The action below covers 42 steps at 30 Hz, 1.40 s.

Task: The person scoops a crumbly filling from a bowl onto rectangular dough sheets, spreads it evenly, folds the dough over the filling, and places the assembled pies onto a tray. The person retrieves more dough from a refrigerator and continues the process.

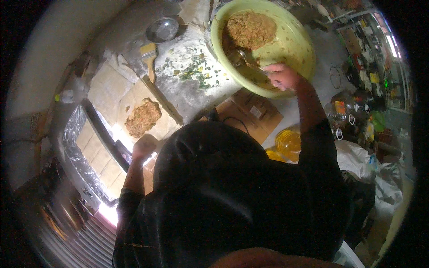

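Gripping a metal spoon (241,58), my right hand (281,76) dips into the green bowl (295,40), where much brown mix (250,29) remains. My left hand (144,146), fisted, rests just below one flattened patty (143,117) already laid on brown paper (134,96).

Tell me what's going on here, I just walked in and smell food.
A person in a dark top reaches the right hand into a big round light-green bowl, working a metal spoon in the brown minced mixture. The left hand rests fisted beside a flat brown patty on brown paper.
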Available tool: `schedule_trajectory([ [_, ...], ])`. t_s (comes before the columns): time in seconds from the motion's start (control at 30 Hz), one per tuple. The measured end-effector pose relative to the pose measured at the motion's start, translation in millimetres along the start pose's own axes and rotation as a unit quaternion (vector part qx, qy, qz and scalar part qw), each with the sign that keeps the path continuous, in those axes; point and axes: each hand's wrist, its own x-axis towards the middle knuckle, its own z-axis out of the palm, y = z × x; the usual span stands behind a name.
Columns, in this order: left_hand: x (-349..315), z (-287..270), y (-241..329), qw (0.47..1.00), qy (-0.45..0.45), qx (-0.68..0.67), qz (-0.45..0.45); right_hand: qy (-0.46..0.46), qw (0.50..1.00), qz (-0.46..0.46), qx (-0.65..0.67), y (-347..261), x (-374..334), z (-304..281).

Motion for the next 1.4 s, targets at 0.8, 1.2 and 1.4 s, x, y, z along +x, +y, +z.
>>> schedule_trajectory([
  [0.8, -33.2, 6.9, 36.1, 0.980, 0.116, 0.157, 0.023, -0.004, 0.848, -0.301, -0.437, -110.0, 62.7, 346.7],
  [1.2, -27.4, -2.0, 19.1, 0.981, 0.085, 0.158, 0.068, -0.151, 0.980, -0.018, -0.125, -143.8, 69.7, 407.7],
  [1.4, -21.4, -5.9, 16.1, 0.987, 0.056, 0.139, 0.058, -0.044, 0.978, -0.035, -0.200, -136.9, 46.5, 386.2],
])
